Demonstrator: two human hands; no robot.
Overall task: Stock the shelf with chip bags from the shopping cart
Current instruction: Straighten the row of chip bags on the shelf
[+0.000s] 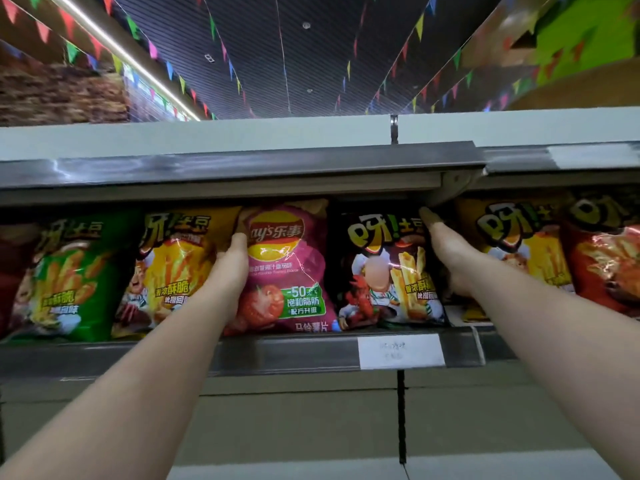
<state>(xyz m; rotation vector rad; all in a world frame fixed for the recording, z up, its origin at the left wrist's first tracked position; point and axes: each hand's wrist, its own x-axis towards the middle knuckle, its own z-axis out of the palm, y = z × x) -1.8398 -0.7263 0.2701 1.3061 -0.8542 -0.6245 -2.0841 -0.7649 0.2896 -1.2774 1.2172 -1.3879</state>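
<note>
Bunting hangs over the shelf [284, 351]. We judge placement under way: our left hand [230, 268] grips the pink chip bag [287, 268] mid-row, while our right hand [446, 251], fingers straight, presses the black bag [384, 271]. Next: seat both behind the front edge.

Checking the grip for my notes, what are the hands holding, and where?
The left hand grips the pink Lay's chip bag by its left edge. The right hand reaches beside the black chip bag; its hold cannot be told.
</note>
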